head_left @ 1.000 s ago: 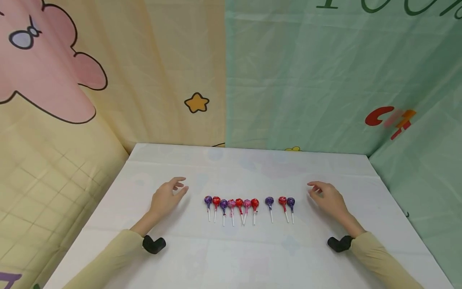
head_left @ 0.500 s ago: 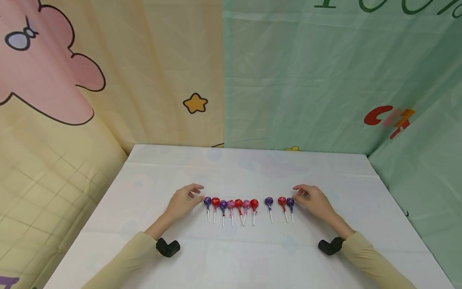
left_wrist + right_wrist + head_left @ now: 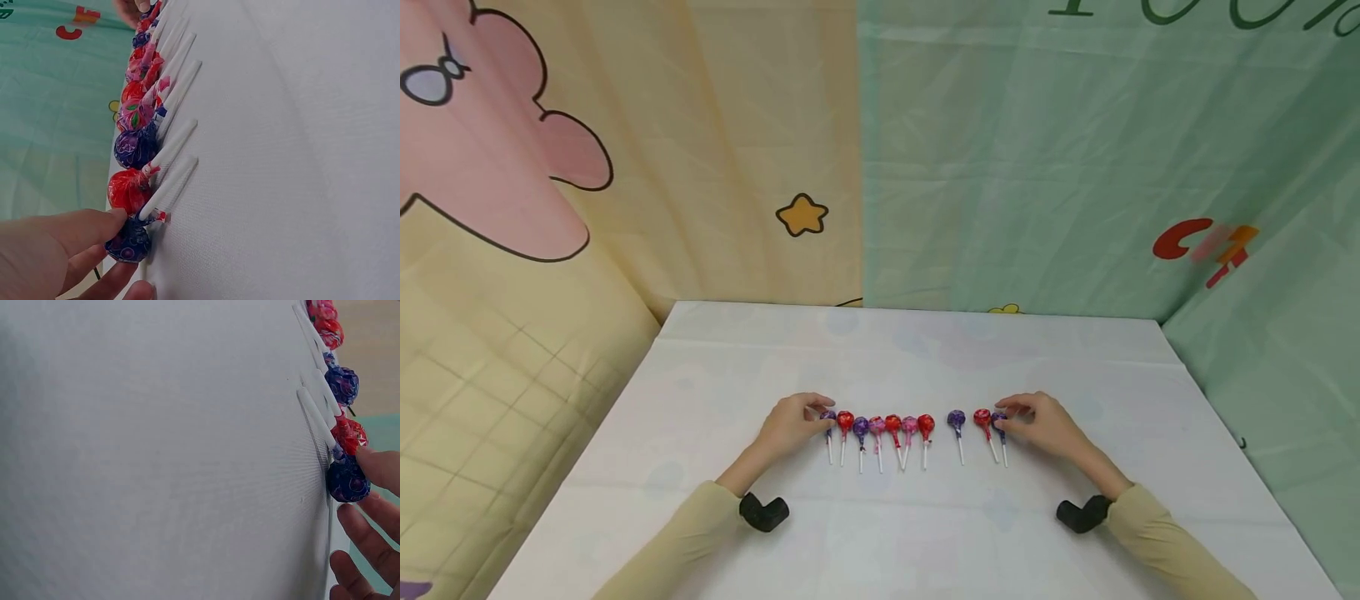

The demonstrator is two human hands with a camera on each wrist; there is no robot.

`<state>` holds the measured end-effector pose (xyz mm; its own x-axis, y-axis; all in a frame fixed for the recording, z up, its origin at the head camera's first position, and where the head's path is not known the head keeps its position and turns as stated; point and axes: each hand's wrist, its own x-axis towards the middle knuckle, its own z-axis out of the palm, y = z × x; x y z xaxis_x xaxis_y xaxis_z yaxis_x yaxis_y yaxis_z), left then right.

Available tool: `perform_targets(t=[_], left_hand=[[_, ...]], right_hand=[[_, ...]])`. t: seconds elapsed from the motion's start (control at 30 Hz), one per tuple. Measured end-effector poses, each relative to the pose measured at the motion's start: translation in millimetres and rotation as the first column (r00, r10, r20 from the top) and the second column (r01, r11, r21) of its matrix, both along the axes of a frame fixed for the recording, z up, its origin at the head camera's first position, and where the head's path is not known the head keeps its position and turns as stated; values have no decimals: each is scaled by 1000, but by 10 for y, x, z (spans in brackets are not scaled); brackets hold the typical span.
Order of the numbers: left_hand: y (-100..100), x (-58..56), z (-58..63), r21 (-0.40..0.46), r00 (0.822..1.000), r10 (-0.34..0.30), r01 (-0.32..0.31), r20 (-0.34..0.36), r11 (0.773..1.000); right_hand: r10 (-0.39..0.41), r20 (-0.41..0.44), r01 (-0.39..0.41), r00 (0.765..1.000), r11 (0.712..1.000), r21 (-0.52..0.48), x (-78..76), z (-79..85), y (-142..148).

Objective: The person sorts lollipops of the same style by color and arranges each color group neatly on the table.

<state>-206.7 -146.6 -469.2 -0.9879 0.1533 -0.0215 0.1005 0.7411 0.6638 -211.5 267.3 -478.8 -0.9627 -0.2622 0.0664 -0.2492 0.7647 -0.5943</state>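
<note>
Wrapped lollipops in purple, red and pink lie in a row on the white table, sticks toward the person. My left hand (image 3: 790, 427) pinches the ball of the purple lollipop (image 3: 129, 244) at the left end, thumb on top and fingers behind it. Beside that one lies a red lollipop (image 3: 129, 190). At the right end, my right hand (image 3: 1045, 427) has thumb and fingers around the ball of another purple lollipop (image 3: 347, 480). A red lollipop (image 3: 982, 417) lies against it. One purple lollipop (image 3: 957, 419) lies apart, between the right pair and the longer left group.
The white-covered table (image 3: 910, 533) extends in front of and behind the row. Printed curtains, a beige one (image 3: 737, 150) and a green one (image 3: 1000, 150), hang behind its far edge. Black wrist mounts (image 3: 764, 512) sit at both cuffs.
Both hands have moved inward from beside the row, the left one rightward and the right one leftward. Each has taken hold of the purple lollipop at its end. The lollipops lie as before.
</note>
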Motion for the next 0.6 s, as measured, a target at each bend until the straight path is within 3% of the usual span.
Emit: perform_targets(t=[0.3,0.6], left_hand=[[-3,42,8,-78,999,43,-44,-9,996],[60,-4,91,-152,999,46,-48,-22,987]], right_hand=[[-30,62,29,998,999,25,15,23,-30],[-34,93,29,995,998,63,-7,75,-39]])
